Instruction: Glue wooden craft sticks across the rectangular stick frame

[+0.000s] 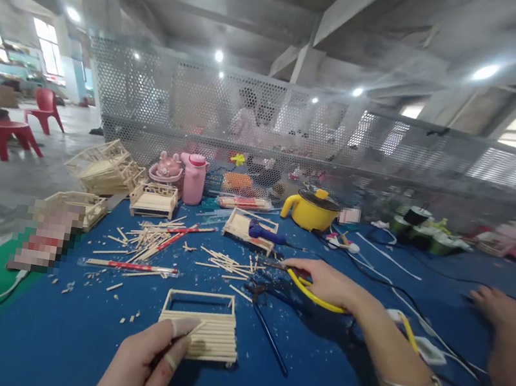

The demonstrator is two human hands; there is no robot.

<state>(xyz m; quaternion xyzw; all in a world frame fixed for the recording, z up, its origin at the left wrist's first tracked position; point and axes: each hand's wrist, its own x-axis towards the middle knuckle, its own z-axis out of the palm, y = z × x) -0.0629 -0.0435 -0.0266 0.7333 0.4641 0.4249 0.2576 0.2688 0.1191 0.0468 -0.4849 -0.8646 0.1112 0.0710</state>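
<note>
My left hand (157,353), with pale wraps on two fingers, pinches a short wooden stick (195,330). It is at the near left of a small slatted wooden frame (214,337) on the blue tabletop. Over to the right, my right hand (324,283) grips yellow-handled pliers (298,283), their jaws pointing left toward a pile of loose sticks (227,263). Dark-handled pliers (268,328) lie spread on the table below that hand. A blue glue gun (264,232) rests across another small wooden frame (234,222) behind.
More sticks (148,237) and a packet of sticks (131,266) lie to the left. Finished-looking wooden pieces (154,199), a pink jug (194,180) and a yellow pot (314,212) stand along the mesh divider. Cables cross the right side, near another person's hand (497,306).
</note>
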